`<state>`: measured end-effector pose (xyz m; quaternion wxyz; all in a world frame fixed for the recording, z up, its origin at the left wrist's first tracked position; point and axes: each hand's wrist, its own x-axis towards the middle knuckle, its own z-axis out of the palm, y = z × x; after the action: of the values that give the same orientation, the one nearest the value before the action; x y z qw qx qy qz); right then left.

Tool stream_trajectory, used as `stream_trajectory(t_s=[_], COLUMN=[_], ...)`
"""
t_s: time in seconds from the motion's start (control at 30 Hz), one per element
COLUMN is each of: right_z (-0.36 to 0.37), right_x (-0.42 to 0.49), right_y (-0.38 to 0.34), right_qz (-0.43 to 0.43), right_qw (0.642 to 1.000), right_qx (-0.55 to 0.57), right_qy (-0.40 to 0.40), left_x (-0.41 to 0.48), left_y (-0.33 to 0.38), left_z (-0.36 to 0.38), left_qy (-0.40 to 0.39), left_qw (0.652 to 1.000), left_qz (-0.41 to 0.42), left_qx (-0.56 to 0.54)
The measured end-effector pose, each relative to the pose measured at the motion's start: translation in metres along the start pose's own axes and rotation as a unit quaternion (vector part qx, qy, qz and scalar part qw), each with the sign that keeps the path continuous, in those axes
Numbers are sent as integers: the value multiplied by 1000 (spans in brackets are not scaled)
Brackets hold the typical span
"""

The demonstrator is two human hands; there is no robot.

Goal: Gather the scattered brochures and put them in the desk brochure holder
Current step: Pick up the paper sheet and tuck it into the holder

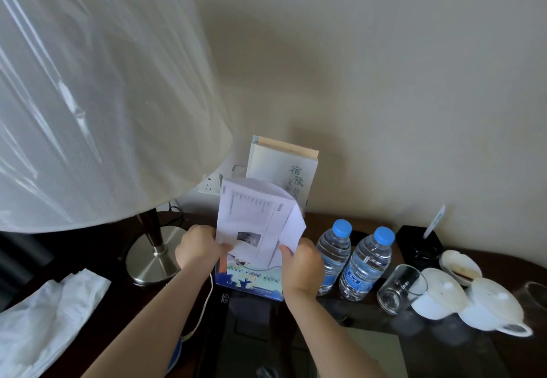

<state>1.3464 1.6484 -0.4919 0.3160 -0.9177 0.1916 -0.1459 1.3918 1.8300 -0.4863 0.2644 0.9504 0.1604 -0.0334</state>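
Observation:
A bundle of white printed brochures (251,221) stands upright with its lower edge inside the clear desk brochure holder (250,284), which shows a blue and green illustrated leaflet at its front. My left hand (196,247) pinches the bundle's lower left edge. My right hand (300,262) grips its lower right edge, where one sheet curls outward. Behind the bundle, a tall white book (281,170) with green characters leans against the wall.
A large lamp shade (97,96) wrapped in plastic fills the left, over a metal base (154,256). Two water bottles (349,259), a tipped glass (399,289), white lidded cups (473,300) and a black stand (420,244) sit right. A white plastic bag (44,318) lies left.

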Motion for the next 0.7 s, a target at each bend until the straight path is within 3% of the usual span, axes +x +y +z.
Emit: stream_trajectory(t_s=[0.17,0.37,0.7], right_z=[1,-5,-2], right_x=[3,8,5], right_y=[3,2,3], right_qz=[16,1,-44], right_qw=[999,997,997], right_qx=[-28,-45,-51], right_qy=[-36,-64,-44], left_x=[12,14,14], left_y=[1,-3,-5], left_z=[-12,-25,-14], left_qy=[-99,-20,10], left_qw=[995,986,995], left_qz=[-10,105,78], left_qx=[-28,-130,-64])
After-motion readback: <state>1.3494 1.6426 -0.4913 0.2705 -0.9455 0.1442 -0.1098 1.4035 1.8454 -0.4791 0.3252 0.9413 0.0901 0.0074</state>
